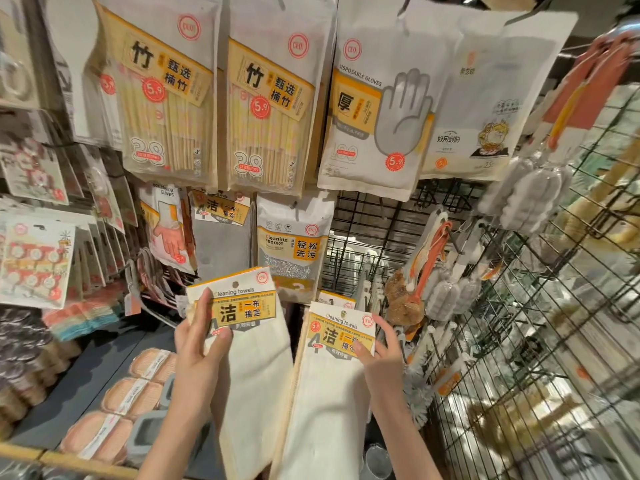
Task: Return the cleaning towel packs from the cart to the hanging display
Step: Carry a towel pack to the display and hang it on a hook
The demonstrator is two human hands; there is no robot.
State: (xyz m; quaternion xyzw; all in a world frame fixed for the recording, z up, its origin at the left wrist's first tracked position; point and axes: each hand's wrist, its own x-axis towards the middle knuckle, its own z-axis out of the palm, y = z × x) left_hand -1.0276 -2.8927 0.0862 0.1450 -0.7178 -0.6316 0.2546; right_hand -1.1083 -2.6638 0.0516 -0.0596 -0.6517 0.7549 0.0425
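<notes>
Cream cleaning towel packs sit in both hands. Left hand (199, 344) pinches one pack (249, 341) by its header. Right hand (381, 355) grips another (332, 375), fingers curled round its edge.

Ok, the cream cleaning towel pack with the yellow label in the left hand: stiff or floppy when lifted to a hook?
Probably floppy: the cream cleaning towel pack with the yellow label hangs long and limp below the left hand, which grips only its card header. Likely light, since thumb and fingers alone hold it. The punched hole looks small, so the header may flex while hooking.
</notes>
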